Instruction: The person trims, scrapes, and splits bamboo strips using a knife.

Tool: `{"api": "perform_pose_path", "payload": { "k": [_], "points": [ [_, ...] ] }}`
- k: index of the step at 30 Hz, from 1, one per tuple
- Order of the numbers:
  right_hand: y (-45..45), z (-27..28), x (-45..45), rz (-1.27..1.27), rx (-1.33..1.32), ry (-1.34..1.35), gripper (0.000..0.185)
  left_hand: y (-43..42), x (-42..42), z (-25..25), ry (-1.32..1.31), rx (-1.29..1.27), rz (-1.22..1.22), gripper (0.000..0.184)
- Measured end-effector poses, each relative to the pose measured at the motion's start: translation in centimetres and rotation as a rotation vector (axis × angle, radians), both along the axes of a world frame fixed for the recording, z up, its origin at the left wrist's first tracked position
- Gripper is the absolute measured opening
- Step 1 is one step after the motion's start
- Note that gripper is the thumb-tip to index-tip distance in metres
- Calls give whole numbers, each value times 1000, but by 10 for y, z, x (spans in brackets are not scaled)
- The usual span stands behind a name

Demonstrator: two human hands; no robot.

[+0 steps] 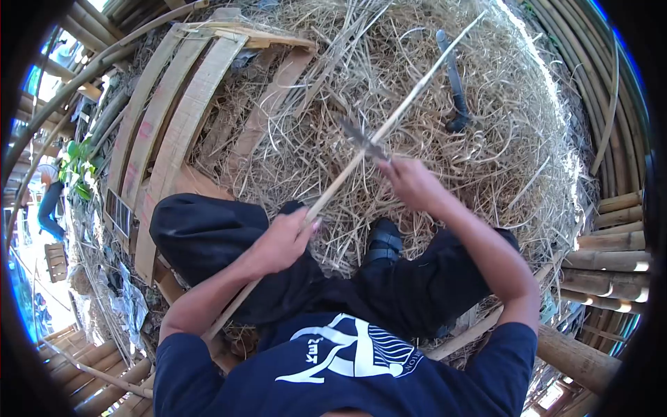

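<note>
A long pale bamboo strip [335,186] runs diagonally from beside my left side up to the far right. My left hand [281,243] is closed around it above my bent knee. Farther up, my right hand [411,182] is closed on a dark knife [361,137], whose blade lies across the strip; the blade is slightly blurred. A curved dark tool [455,83] with a grey end rests on the shavings beyond my right hand.
Bamboo shavings [514,139] cover the ground ahead. A slatted wooden pallet [182,118] leans at the left. Bamboo poles [604,260] line the right side. A person [50,201] is at the far left, beyond green leaves [76,169].
</note>
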State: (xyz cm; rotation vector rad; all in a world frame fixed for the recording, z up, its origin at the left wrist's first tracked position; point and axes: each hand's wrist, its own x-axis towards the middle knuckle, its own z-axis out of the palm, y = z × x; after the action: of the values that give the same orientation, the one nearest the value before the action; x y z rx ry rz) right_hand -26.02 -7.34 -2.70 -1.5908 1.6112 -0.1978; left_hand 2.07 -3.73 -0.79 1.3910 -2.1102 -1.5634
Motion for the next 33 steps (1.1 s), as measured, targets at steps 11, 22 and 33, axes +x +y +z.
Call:
{"api": "perform_pose_path", "payload": {
  "k": [11, 22, 33],
  "points": [
    [2, -7, -3, -343, 358, -396, 60, -1, -5, -3, -60, 40, 3, 24],
    [3, 2, 5, -392, 627, -587, 56, 1, -2, -5, -76, 63, 14, 26],
    [7, 1, 8, -102, -261, -39, 32, 0, -7, -5, -21, 43, 21, 26]
  ]
}}
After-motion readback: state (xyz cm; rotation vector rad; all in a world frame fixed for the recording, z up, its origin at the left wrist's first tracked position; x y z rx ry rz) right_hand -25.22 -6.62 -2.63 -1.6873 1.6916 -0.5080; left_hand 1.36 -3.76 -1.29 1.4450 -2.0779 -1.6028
